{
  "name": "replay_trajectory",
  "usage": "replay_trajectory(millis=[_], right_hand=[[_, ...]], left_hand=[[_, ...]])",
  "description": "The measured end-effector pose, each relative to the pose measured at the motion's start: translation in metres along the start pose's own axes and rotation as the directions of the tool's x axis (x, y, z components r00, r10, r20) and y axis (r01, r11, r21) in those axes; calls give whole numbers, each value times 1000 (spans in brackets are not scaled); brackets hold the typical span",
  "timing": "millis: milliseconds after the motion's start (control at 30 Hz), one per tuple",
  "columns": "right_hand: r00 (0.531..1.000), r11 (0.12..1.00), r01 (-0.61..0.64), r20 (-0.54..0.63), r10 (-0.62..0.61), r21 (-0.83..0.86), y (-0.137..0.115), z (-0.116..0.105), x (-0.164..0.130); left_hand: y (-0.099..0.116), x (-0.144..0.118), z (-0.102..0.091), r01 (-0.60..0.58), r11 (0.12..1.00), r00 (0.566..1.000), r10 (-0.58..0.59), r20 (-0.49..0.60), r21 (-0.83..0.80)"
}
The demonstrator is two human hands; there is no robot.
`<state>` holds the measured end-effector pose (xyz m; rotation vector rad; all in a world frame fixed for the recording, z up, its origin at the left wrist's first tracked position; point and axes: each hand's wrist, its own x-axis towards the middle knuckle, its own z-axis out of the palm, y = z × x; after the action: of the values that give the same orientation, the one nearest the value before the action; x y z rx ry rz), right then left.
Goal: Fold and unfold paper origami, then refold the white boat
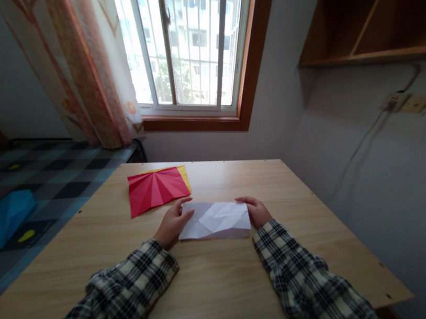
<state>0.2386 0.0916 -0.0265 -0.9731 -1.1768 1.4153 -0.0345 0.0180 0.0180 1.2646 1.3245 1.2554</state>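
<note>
White paper (217,219) is held between the table's (217,297) left and right edges, its ends gripped by the half-curled left hand (171,223) and right hand (257,213). Red paper (158,190) is laid near the far left corner.

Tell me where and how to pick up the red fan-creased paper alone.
I'd pinch the red fan-creased paper at its near left corner, coming from the left. That corner juts toward the person, and the yellow paper shows only along the far and right edges, so red should lift alone.
</note>
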Motion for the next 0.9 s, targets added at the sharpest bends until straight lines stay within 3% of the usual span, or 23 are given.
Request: replay_trajectory(millis=[233, 433, 567, 733, 900], right_hand=[[999, 996, -16, 41, 12, 88, -11, 6, -6], [963, 997, 48, 264, -61, 55, -26, 16, -17], [935, 1000, -23, 355, 21, 1, -20, 11, -15], [930, 991, -89, 348, 120, -102, -10, 0, -9], [937, 983, -6, 342, 69, -182, -11, -1, -7]], left_hand=[[-1, 1, 2, -9, 995, 999, 4, -44, -103], [1, 1, 3, -21, 978, 997, 5, -79, -208], [0, 1, 4, -25, 959, 996, -1, -93, -282], [-2, 4, 3, -39, 955, 994, 7, -107, -295], [-4, 4, 3, -38, 951, 994, 5, -106, -306]])
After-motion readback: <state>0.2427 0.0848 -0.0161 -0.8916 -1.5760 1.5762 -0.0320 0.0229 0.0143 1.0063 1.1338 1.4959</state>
